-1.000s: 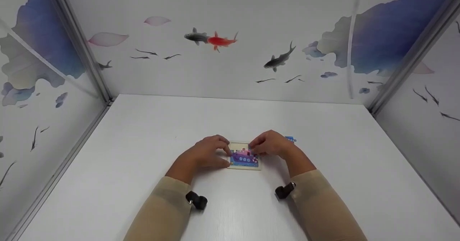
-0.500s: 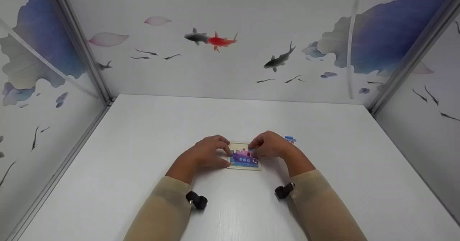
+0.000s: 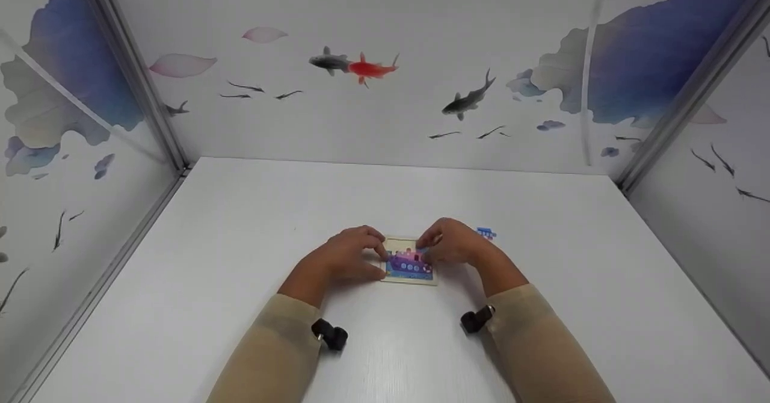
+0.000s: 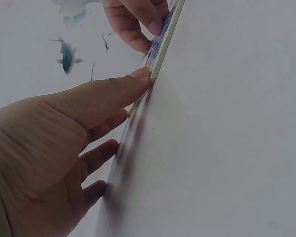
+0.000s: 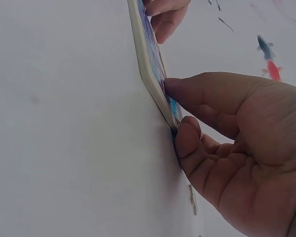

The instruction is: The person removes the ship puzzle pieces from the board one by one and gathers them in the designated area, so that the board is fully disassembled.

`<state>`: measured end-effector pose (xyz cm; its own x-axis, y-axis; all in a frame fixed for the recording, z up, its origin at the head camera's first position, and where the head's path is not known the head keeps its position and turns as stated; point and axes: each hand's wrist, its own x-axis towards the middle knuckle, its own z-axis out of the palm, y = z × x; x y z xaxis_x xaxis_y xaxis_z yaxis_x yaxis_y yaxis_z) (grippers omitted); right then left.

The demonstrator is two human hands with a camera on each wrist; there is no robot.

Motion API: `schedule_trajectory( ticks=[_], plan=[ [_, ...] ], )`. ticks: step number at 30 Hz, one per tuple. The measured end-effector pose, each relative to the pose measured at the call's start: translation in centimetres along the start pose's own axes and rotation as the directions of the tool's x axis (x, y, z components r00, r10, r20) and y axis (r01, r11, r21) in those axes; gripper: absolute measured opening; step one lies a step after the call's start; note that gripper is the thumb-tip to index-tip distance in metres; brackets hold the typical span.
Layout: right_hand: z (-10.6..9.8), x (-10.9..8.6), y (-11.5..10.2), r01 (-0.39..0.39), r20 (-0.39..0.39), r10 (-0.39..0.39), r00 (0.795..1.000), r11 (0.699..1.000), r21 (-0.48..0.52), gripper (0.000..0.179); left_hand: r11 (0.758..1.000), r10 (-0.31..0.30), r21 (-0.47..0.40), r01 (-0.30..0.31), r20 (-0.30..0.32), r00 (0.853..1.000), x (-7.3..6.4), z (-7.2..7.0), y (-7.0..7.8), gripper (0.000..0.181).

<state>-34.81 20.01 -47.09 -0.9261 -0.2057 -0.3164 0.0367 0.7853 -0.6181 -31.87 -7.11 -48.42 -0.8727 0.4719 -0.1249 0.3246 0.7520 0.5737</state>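
A small jigsaw puzzle (image 3: 410,267) with a pink and purple ship picture lies in a pale wooden tray (image 3: 415,283) on the table. My left hand (image 3: 344,255) holds the tray's left edge, thumb and index finger against it. At the upper right of the picture, my right hand (image 3: 460,243) pinches a puzzle piece, mostly hidden under the fingers; a bit of blue (image 5: 173,106) shows by the thumb in the right wrist view. Bare backing shows along the picture's top. A loose blue puzzle piece (image 3: 486,233) lies beyond the right wrist.
The white table (image 3: 385,355) is enclosed by printed panels with fish and petals. A metal post (image 3: 662,102) rises at the back right corner and another at the left. Black wrist cameras (image 3: 329,335) sit on the beige sleeves.
My right hand has shifted slightly left at the puzzle's upper right, fingers closer over the picture. My left hand and the tray look unmoved.
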Motion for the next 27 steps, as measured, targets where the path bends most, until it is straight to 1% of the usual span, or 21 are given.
schedule_trajectory(
  ticks=[3,6,8,11,19,23,27],
  plan=[
    [0.0,0.0,0.2,0.024,-0.003,-0.024,1.000,1.000,0.011,0.020,1.000,0.004,0.003,-0.004,-0.006,1.000,0.0,0.0,0.0,0.019],
    [-0.1,0.1,0.4,0.053,-0.011,-0.053,0.999,0.998,0.032,0.025,1.000,0.006,0.000,-0.006,-0.011,1.000,0.1,0.0,0.0,0.019],
    [-0.1,0.2,0.6,0.054,-0.021,-0.053,0.998,0.997,0.057,0.029,1.000,-0.001,-0.004,0.001,-0.010,1.000,0.1,0.0,0.0,0.019],
    [-0.2,0.4,1.0,0.045,-0.035,-0.042,0.999,0.994,0.102,0.030,1.000,-0.006,-0.011,0.006,-0.008,1.000,0.1,0.0,0.0,0.019],
    [-0.6,0.6,1.5,0.046,-0.082,-0.032,0.996,0.984,0.171,0.017,1.000,-0.026,-0.004,0.026,-0.014,1.000,0.1,0.1,0.2,0.019],
    [-0.9,0.6,1.5,0.030,-0.079,-0.014,0.997,0.979,0.202,0.016,1.000,-0.026,-0.002,0.026,-0.013,1.000,0.0,0.1,0.3,0.020],
    [-1.1,0.5,1.6,0.022,-0.063,-0.008,0.998,0.975,0.222,0.016,1.000,-0.013,-0.003,0.013,-0.013,1.000,0.0,0.1,0.2,0.020]
  ],
)
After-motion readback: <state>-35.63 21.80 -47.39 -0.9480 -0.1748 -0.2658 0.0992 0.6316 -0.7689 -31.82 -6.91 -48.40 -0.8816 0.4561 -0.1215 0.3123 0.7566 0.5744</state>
